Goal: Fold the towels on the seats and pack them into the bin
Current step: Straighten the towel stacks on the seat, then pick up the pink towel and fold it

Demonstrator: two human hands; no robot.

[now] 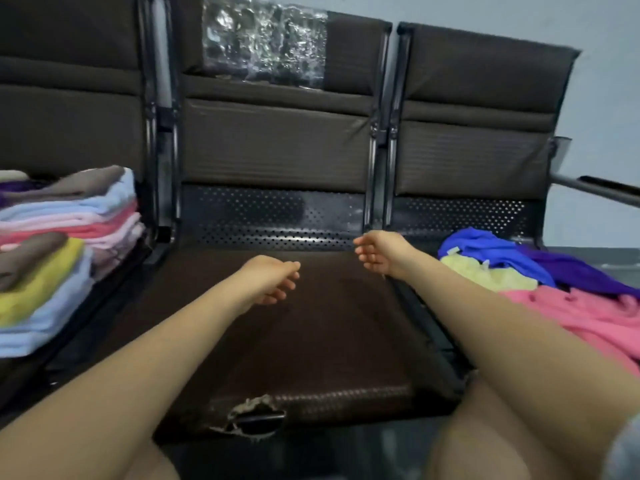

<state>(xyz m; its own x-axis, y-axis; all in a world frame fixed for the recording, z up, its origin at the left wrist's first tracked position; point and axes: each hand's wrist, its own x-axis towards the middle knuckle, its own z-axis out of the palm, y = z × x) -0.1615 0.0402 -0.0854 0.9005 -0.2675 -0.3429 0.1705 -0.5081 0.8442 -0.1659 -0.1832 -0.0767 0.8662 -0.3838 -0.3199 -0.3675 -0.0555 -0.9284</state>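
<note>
On the right seat of the bench, a loose heap of unfolded towels (540, 282) in blue, pale yellow, purple and pink, evidently awaiting folding. On the left seat, a neat stack of folded pastel towels (59, 237), set aside ready for packing. No bin in view. Over the bare brown padded middle seat (311, 341), kept free probably as a folding surface, left hand (273, 282) and right hand (377, 252) held apart, fingers loosely relaxed, gripping nothing, the right nearest the heap.
</note>
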